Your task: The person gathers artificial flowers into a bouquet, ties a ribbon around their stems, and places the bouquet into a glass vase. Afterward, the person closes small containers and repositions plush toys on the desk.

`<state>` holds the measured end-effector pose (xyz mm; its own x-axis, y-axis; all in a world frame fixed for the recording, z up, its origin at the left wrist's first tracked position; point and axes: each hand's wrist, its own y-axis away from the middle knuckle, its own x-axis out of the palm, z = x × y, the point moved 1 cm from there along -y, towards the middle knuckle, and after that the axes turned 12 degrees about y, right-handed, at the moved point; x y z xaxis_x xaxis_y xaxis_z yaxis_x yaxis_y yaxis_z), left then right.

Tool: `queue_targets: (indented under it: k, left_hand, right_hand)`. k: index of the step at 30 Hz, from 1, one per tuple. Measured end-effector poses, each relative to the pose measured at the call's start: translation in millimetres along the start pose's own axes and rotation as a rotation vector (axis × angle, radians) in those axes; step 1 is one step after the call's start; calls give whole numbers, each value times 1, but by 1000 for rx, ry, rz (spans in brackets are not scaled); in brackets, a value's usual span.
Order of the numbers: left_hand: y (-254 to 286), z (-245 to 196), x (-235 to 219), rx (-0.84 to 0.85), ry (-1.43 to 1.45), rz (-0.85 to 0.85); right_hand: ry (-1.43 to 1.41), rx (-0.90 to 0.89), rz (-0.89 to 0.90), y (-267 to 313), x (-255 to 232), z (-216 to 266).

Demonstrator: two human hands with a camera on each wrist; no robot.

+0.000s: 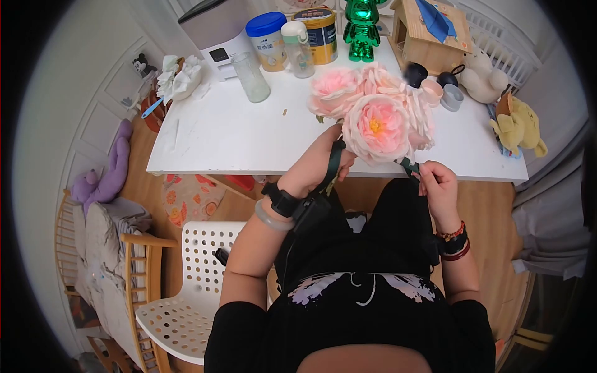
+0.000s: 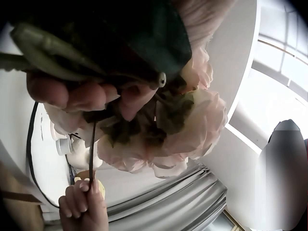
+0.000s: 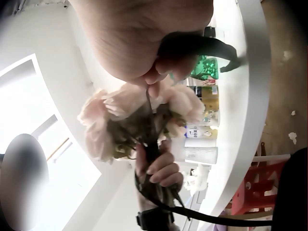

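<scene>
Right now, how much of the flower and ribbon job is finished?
The pink flowers look gathered, bunched in the grip of the left hand. In hand now is the dark ribbon, its far part pinched by the right hand. Probably left is fastening it: no finished bow shows.

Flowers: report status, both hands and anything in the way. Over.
Left hand grips pink flowers by the stems. Right hand pinches dark ribbon, stretched straight toward the bunch. No obstruction visible between hands.
</scene>
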<state>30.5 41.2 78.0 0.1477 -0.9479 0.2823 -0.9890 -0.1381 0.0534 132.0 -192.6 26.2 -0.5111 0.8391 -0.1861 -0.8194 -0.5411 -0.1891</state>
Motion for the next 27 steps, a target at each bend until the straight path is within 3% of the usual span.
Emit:
queue_targets:
  k: [5, 7, 11, 13, 14, 16, 22, 25, 27]
  left_hand:
    - [-10, 6, 3, 63, 64, -7]
    - [-15, 8, 2, 57, 97, -10]
    - [-28, 18, -4, 27, 85, 6]
    - [-29, 20, -2, 27, 76, 1]
    - [-28, 22, 0, -3, 44, -41]
    - [-26, 22, 5, -34, 12, -80]
    - [-24, 13, 16, 52, -240, 3]
    - [-24, 14, 16, 82, -341, 53]
    - [-28, 23, 15, 238, -235, -40]
  right_hand:
    - [-4, -112, -101, 5, 1, 21]
    - [125, -268, -106, 6, 0, 34]
    - [56, -196, -135, 8, 1, 39]
    - [75, -22, -53, 9, 1, 43]
    - [75, -21, -50, 9, 1, 45]
    - [288, -264, -5, 10, 1, 52]
    - [132, -113, -144, 15, -3, 66]
    - [101, -78, -132, 16, -10, 65]
    - [215, -146, -92, 19, -5, 71]
